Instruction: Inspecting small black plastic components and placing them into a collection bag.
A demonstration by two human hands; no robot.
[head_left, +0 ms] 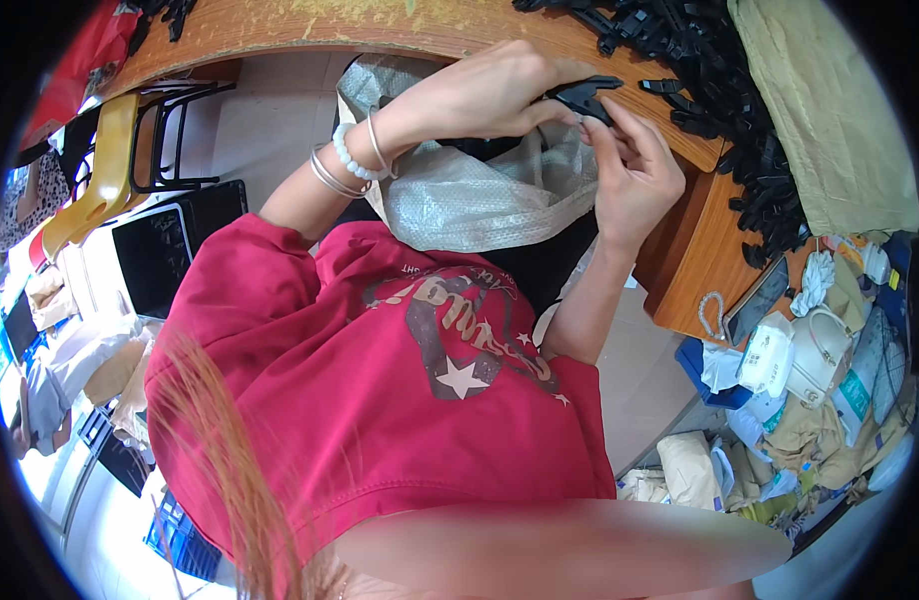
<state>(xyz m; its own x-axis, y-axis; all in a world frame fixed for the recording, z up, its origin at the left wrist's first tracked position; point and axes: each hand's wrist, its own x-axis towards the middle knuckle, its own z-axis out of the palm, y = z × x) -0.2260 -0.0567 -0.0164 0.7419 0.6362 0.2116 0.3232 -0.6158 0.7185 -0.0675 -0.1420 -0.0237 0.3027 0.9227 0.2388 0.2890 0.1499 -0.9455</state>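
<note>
Over the table's front edge, both hands meet at a small black plastic part with a pronged end. My left hand, its wrist ringed with pale bracelets, grips the part from the left. From the right, my right hand pinches at its lower side with thumb and forefinger, the other fingers curled. Whether a smaller piece sits between those fingertips I cannot tell. Just below the hands, a white woven sack hangs open at my lap, with something dark inside.
A large heap of black plastic parts covers the right of the worn wooden table, beside a beige sack. Lower right are a phone, a beaded bracelet, a tissue pack and piled bags. A yellow chair stands left.
</note>
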